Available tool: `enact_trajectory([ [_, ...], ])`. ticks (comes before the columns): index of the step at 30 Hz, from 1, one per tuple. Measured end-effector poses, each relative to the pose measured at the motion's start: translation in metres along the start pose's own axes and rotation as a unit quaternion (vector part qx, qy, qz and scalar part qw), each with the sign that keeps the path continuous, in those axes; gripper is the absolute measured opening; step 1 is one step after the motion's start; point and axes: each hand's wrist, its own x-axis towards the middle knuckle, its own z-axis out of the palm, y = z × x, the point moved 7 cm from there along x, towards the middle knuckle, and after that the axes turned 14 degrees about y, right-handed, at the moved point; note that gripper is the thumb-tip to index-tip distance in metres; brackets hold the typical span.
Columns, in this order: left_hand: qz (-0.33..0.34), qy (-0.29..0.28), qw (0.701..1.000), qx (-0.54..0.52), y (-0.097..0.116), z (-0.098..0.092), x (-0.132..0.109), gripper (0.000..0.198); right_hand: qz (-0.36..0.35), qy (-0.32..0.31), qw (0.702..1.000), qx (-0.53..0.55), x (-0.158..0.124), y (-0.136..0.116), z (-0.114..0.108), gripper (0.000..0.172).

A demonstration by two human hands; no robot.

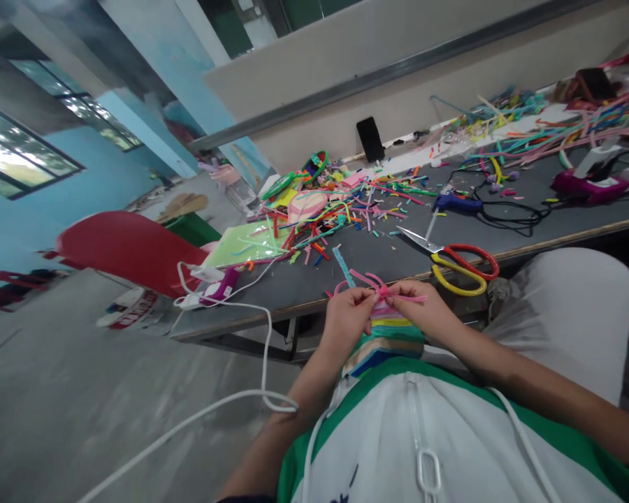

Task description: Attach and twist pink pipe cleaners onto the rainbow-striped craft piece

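Note:
Between my hands is a pink pipe-cleaner bow [383,290] with several loose ends sticking out. My left hand [346,316] pinches its left side, and my right hand [418,304] pinches the right side, where a pink end juts past the fingers. Just below lies a bundle of coloured strips [393,332] in pink, yellow, teal and blue, partly covered by my hands. A light-blue strip [342,267] stands out behind my left hand. Large scissors [458,264] with one red and one yellow handle rest at the table edge, right of my right hand, blades apart.
Pipe-cleaner scraps [346,209] litter the grey table [388,255]. A blue glue gun [457,203] with a black cord lies beyond the scissors. A phone [370,139] leans on the wall. A white cable [266,349] crosses near my left arm; a red chair [128,244] stands left.

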Motion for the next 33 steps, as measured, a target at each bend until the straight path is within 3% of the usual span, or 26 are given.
enact_trajectory([
  [6, 0.007, 0.001, 1.000, 0.011, 0.000, 0.000, 0.000, 0.026, 0.003, 0.065, 0.998, 0.007, 0.000, 0.002, -0.009, 0.008],
  [12, 0.021, 0.008, 1.000, -0.002, -0.001, -0.001, 0.000, 0.023, 0.010, 0.068, 0.998, 0.005, -0.006, 0.002, -0.009, 0.008],
  [16, 0.034, 0.009, 0.999, -0.011, 0.000, 0.001, -0.001, 0.022, -0.058, 0.077, 0.995, 0.008, -0.008, -0.006, -0.010, 0.008],
  [21, 0.073, 0.028, 0.997, -0.004, 0.007, 0.002, -0.006, 0.019, -0.136, 0.152, 0.977, -0.066, -0.012, -0.020, -0.014, 0.009],
  [27, 0.097, 0.044, 0.994, 0.015, 0.005, 0.000, -0.008, 0.020, -0.108, 0.173, 0.978, -0.045, -0.010, -0.013, -0.010, 0.007],
  [33, 0.068, 0.009, 0.997, -0.032, 0.002, 0.001, -0.009, 0.026, -0.082, 0.148, 0.986, -0.011, -0.010, -0.012, -0.013, 0.009],
])
